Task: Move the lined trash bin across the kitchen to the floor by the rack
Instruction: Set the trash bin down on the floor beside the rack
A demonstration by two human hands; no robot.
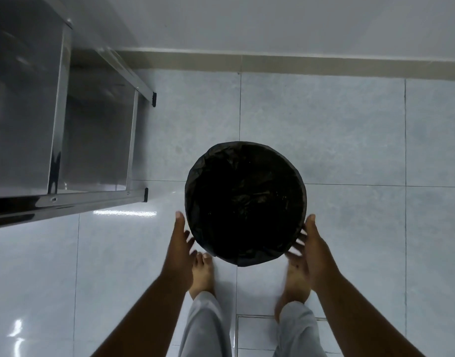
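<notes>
Both hands flank the near side of the trash bin point(245, 202), and I see them open, fingers spread, neither one closed on anything. My left hand point(178, 243) sits just beside the bin's lower left edge with a sliver of floor showing between thumb and liner; my right hand point(312, 247) is at the lower right edge, its fingers blurred, and I cannot tell whether they touch the liner. The bin stands upright on the tiled floor point(350, 140), its black liner point(247, 256) folded over the rim, inside too dark to read. Open tile spreads to the right and ahead up to the wall's skirting strip point(298, 64). On the left the steel rack point(64, 130) stands near the bin but apart from it, its black-capped front foot point(145, 195) the closest point, with a strip of bare floor between. My bare feet point(202, 274) stand just behind the bin, and a floor hatch frame point(254, 331) lies between my legs.
</notes>
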